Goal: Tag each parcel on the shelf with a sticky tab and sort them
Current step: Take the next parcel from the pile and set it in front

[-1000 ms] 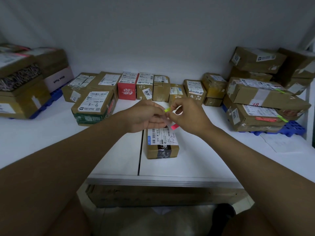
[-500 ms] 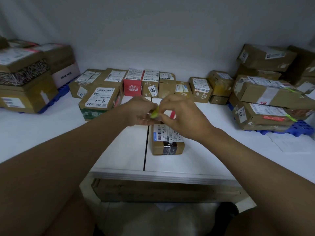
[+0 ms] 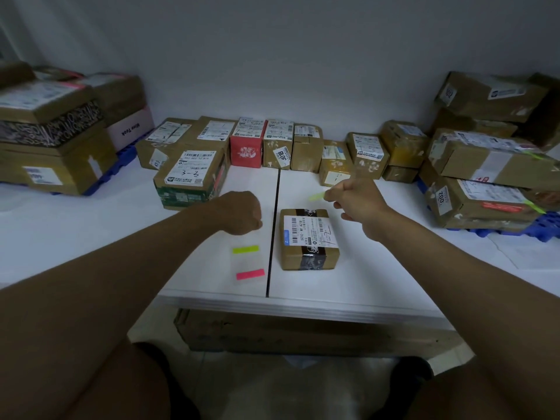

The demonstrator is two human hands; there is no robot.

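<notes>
The hands have come apart since half a second ago: the left grip [image 3: 242, 213] has drawn back to its own side and let the tab sheet [image 3: 249, 262] go, so the sheet now lies flat on the white desk [image 3: 394, 268], just below that fist, with a yellow-green strip at its far end and a pink strip at its near end. The left grip is curled into a loose fist and holds nothing that can be seen.

The right grip [image 3: 353, 201] is closed in a pinch on one yellow-green sticky tab [image 3: 316, 196], which sticks out leftward from the fingertips, blurred. Directly below and slightly left of this grip sits the small brown parcel [image 3: 309, 239], flat on the desk, its white label up and a dark tape band across it; the tab is above it and not touching. The tab sheet lies just left of the parcel, across the dark seam in the desk. Beyond both grips a row of parcels [image 3: 272, 144] stands along the wall.
</notes>
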